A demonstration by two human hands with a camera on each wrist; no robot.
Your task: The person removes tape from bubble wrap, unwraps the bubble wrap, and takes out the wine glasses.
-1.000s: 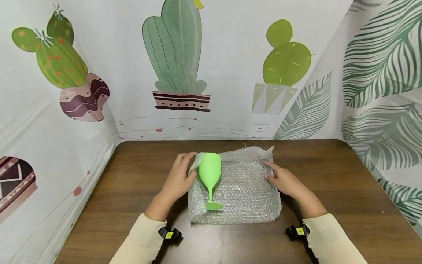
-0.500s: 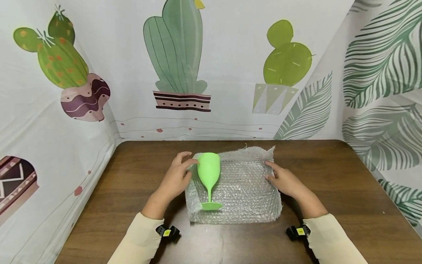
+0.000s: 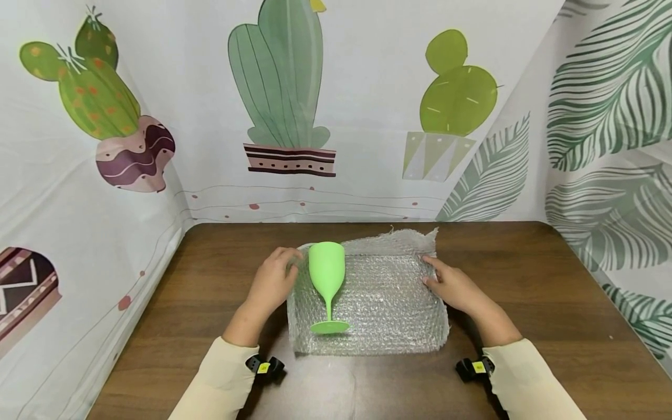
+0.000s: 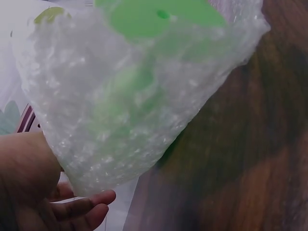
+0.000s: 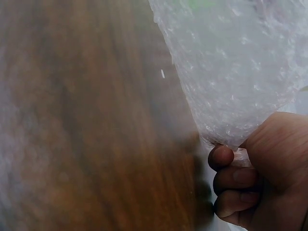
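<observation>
A light green plastic goblet [image 3: 327, 271] lies on its side on a sheet of clear bubble wrap [image 3: 391, 303], bowl away from me and foot nearest. At the sheet's left edge my left hand [image 3: 270, 280] pinches the bubble wrap; in the left wrist view the wrap [image 4: 91, 159] narrows toward its fingers and covers part of the thumb. The goblet's foot [image 4: 144, 21] shows at the top there, with its bowl blurred through the plastic. My right hand [image 3: 455, 286] grips the right edge, and the right wrist view shows the wrap [image 5: 231, 91] bunched between thumb and curled fingers.
Beneath everything is a brown wooden table [image 3: 210, 280]. A white cloth backdrop [image 3: 367, 87] printed with cacti and leaves hangs behind and beside it. Each wrist wears a strapped black camera, such as the left camera [image 3: 268, 368].
The left part of the bubble wrap has moved left and flattened, uncovering the goblet's foot. The goblet and my left hand have shifted slightly left. My right hand stays in place.
</observation>
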